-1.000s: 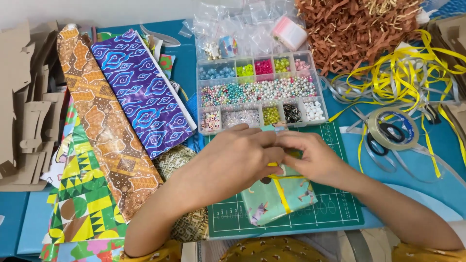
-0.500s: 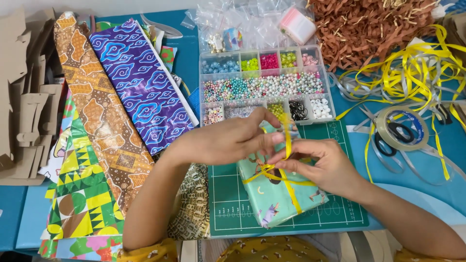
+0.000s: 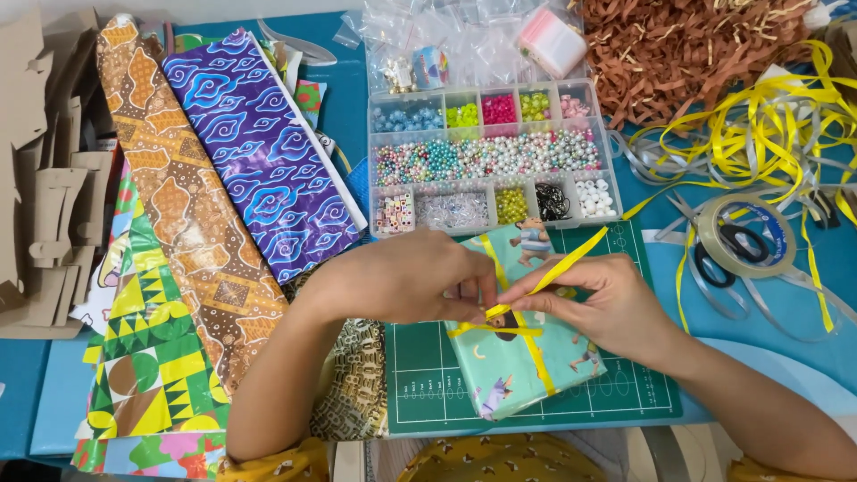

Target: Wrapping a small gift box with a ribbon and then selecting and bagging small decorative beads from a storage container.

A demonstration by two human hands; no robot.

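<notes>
— Both your hands meet over one small parcel (image 3: 518,357) lying on the green cutting mat (image 3: 428,384), don't they?

— Yes. Your left hand (image 3: 402,278) pinches the yellow ribbon (image 3: 558,261) at the knot, fingers closed; your right hand (image 3: 607,299) grips the same ribbon, its tail rising toward the far right.

— What is the parcel like?

— Boxy, in glossy mint paper with cartoon animals. Just beyond it on the worktop (image 3: 348,116) sits one clear bead box (image 3: 491,159) and, right, one tape roll (image 3: 745,234).
</notes>
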